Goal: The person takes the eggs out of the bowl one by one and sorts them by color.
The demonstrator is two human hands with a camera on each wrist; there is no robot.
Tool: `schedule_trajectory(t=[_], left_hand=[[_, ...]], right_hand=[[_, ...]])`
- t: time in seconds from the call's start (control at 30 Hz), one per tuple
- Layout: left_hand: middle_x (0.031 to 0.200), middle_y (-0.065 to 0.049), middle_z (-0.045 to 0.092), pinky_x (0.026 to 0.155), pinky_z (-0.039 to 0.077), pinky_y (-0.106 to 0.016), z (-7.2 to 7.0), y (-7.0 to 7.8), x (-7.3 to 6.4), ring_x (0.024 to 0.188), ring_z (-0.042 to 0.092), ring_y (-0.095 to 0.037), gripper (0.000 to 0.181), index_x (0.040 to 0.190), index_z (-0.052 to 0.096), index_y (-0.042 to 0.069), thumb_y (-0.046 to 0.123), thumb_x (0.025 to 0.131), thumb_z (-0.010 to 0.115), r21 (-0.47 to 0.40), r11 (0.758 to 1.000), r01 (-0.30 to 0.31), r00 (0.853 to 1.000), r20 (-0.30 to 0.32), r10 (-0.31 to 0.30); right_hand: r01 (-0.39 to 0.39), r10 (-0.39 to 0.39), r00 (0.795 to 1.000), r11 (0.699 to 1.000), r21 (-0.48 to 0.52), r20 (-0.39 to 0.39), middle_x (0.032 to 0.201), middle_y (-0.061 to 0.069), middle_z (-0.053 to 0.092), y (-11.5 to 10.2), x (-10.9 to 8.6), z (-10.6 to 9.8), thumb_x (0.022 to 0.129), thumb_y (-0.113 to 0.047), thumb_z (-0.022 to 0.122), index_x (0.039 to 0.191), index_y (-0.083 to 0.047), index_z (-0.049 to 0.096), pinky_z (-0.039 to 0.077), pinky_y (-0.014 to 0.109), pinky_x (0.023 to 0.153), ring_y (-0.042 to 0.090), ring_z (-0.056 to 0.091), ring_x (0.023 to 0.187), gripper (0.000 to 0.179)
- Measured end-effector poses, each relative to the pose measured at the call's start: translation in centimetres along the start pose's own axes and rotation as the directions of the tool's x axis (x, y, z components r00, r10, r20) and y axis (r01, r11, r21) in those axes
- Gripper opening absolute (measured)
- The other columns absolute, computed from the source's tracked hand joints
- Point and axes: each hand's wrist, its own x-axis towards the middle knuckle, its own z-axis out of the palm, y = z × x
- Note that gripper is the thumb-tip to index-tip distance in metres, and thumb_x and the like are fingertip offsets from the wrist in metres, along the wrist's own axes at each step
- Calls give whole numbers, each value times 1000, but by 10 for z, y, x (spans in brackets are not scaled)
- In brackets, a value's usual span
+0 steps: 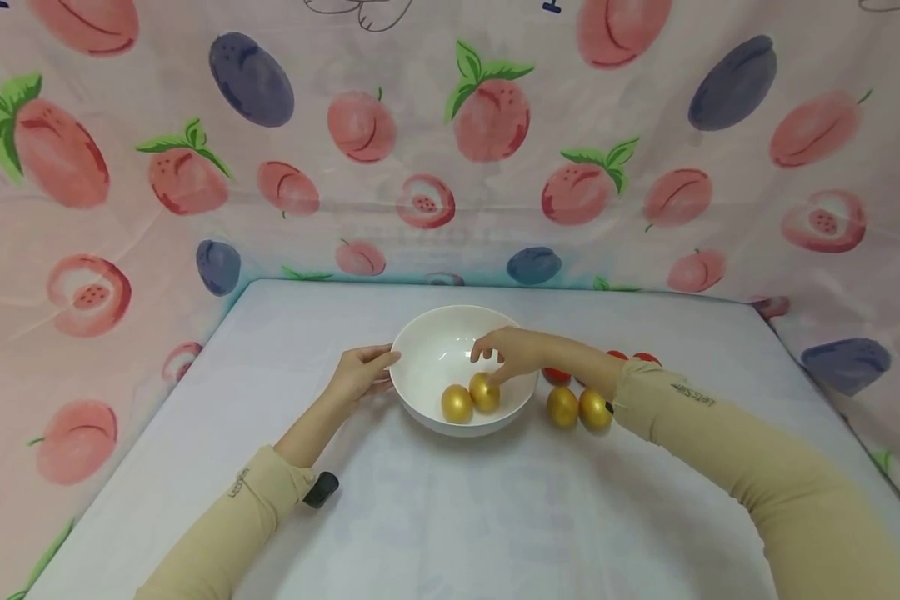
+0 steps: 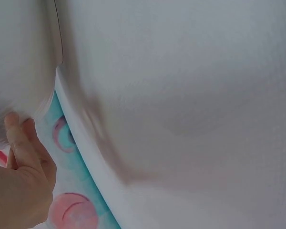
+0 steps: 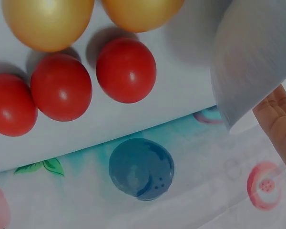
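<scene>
A white bowl (image 1: 427,358) stands on the white-covered table. My left hand (image 1: 358,372) holds its left rim, thumb on the edge and fingers on the outside; the left wrist view shows fingers against the bowl's wall (image 2: 19,62). Inside lie two golden eggs (image 1: 457,404), side by side. My right hand (image 1: 519,350) reaches over the right rim with loosely bent, spread fingers, the thumb close to the right-hand golden egg (image 1: 484,392). Whether it touches that egg I cannot tell. In the right wrist view, the bowl's wall partly hides the hand (image 3: 279,119).
Right of the bowl, two more golden eggs (image 1: 562,407) lie on the table. Behind them are several red eggs (image 3: 62,87), partly hidden by my right forearm in the head view. A fruit-patterned cloth (image 1: 420,133) hangs behind the table and along its sides.
</scene>
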Motion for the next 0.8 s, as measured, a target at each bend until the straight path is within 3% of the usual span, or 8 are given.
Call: schedule_trajectory(t=[0.37,0.8], left_hand=[[116,-19,63,67,58,-17,1,1,-2,66,62,-3,44,129,54,-1,19,91,61,2,1000,5,1000,0,-5],[122,-22,61,67,59,-17,1,-1,-2,68,63,-4,44,130,54,-1,19,91,60,7,1000,6,1000,3,-6]], right_hand=[[-77,85,993,993,-94,84,108,9,59,-9,10,16,82,-18,72,119,-10,58,48,32,94,21,51,98,41],[-162,166,985,984,-67,50,112,5,60,-16,10,27,83,-14,70,123,-13,57,51,32,95,19,51,98,43]])
